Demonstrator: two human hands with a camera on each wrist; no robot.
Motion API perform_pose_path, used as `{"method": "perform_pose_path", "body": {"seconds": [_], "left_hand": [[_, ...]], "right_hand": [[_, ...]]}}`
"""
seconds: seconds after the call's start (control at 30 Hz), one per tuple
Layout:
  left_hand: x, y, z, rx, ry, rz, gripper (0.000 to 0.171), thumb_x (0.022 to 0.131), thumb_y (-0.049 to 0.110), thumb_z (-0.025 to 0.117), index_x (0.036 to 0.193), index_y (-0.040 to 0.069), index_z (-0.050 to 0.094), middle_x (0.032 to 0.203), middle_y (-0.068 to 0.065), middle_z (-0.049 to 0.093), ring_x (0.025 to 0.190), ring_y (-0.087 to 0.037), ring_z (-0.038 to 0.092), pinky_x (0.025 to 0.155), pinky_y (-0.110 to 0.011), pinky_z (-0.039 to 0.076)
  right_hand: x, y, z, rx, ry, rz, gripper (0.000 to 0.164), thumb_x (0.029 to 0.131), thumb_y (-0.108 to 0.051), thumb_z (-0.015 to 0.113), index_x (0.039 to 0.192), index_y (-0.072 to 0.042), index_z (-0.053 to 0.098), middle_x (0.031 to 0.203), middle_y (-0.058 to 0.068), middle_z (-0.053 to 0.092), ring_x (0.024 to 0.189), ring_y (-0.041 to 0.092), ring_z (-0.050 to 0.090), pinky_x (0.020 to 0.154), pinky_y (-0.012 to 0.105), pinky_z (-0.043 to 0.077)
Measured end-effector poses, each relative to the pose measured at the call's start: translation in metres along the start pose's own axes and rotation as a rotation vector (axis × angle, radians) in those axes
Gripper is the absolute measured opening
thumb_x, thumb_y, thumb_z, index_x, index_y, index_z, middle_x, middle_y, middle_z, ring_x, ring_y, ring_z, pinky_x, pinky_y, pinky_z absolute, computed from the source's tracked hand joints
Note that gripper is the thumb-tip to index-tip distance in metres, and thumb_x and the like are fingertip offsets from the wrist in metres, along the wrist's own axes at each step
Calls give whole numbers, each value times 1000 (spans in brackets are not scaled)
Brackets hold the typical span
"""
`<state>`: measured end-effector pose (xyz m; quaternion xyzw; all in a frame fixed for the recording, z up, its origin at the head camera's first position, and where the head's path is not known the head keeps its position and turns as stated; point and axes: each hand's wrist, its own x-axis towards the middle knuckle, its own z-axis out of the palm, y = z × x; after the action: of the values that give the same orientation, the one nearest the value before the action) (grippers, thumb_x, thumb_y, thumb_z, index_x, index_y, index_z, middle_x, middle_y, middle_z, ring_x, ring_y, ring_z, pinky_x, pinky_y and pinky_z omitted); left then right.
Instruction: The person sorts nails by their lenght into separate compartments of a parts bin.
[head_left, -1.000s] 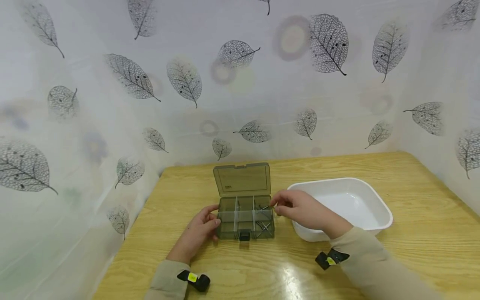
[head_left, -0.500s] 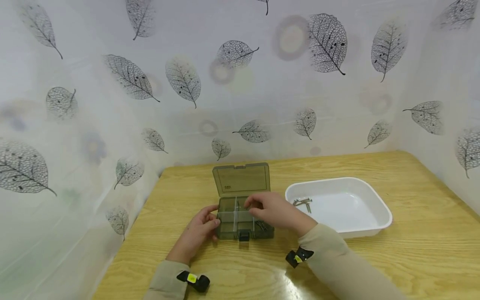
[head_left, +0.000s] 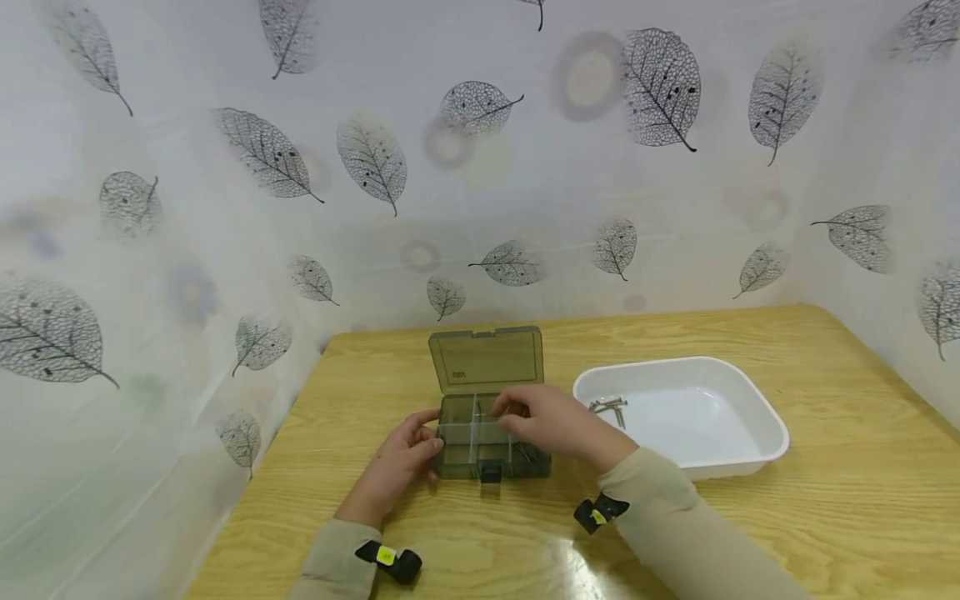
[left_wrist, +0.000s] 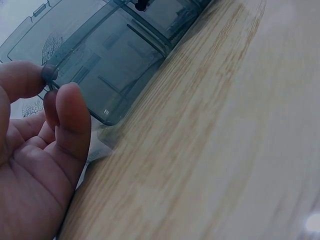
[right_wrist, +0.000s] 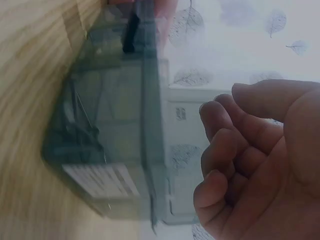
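A smoky clear plastic compartment box (head_left: 455, 455) lies on the table with its lid (head_left: 487, 362) raised at the back. My left hand (head_left: 397, 462) grips the box's left side, thumb and fingers at the edge in the left wrist view. Over the box's back middle compartment hangs my right hand (head_left: 555, 422), fingers curled with the thumb near their tips. No object shows between them in the right wrist view, and I cannot tell whether they pinch something small. Dark screws (head_left: 529, 452) lie in the front right compartment; the hand hides the back right one.
To the right of the box stands a white tray (head_left: 697, 425), with several screws (head_left: 611, 406) at its left end. The wood-grain table (head_left: 480, 533) meets a leaf-patterned sheet (head_left: 525, 192) at the back and sides.
My right hand has moved left from the box's right edge to above its middle, uncovering the screws in the tray. Between half a second ago and now it barely moves. The left hand stays put.
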<state>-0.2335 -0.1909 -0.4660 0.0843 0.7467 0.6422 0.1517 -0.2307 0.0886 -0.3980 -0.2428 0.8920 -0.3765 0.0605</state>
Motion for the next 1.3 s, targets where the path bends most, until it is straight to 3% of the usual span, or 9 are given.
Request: {"method": "perform_pose_path", "body": {"seconds": [0.2, 0.5, 0.7, 0.9, 1.13, 1.3], "left_hand": [[-1, 0, 0, 7, 1, 4, 56, 101, 8, 60, 152, 3, 38, 103, -13, 52, 80, -24, 54, 64, -34, 57], [-2, -1, 0, 24, 2, 10, 56, 101, 9, 61, 152, 4, 39, 104, -13, 52, 81, -25, 55, 65, -34, 57], [-2, 0, 1, 19, 0, 11, 56, 101, 9, 61, 152, 4, 39, 105, -14, 53, 81, -25, 56, 64, -34, 56], [-1, -1, 1, 29, -4, 2, 56, 101, 11, 61, 152, 6, 39, 106, -14, 53, 80, -24, 56, 65, -34, 57], [1, -2, -1, 32, 9, -2, 55, 100, 11, 61, 151, 7, 40, 105, -14, 53, 77, -24, 57, 66, -36, 57], [0, -2, -1, 34, 9, 2, 55, 101, 12, 61, 152, 5, 39, 104, -14, 54, 77, -24, 57, 65, -36, 57]], "right_hand": [[-13, 5, -17, -15, 24, 29, 17, 101, -23, 64, 115, -17, 71, 92, -11, 64, 81, 10, 60, 71, 35, 51], [-33, 32, -42, -61, 48, -19, 17, 101, -21, 62, 115, -16, 70, 91, -6, 66, 79, 10, 60, 70, 35, 51], [-46, 53, -58, -108, 62, 17, 18, 101, -21, 62, 117, -17, 70, 96, -9, 65, 87, 10, 61, 76, 36, 52], [-60, 71, -80, -127, 32, 55, 21, 100, -16, 62, 119, -13, 70, 99, -4, 67, 77, 13, 62, 70, 35, 51], [-68, 86, -99, -206, -42, 51, 27, 98, -15, 66, 123, -7, 69, 111, 2, 70, 106, 21, 63, 88, 46, 52], [-68, 95, -104, -222, -124, 37, 33, 97, -16, 68, 128, -5, 67, 120, 6, 67, 115, 29, 61, 92, 48, 51]]}}
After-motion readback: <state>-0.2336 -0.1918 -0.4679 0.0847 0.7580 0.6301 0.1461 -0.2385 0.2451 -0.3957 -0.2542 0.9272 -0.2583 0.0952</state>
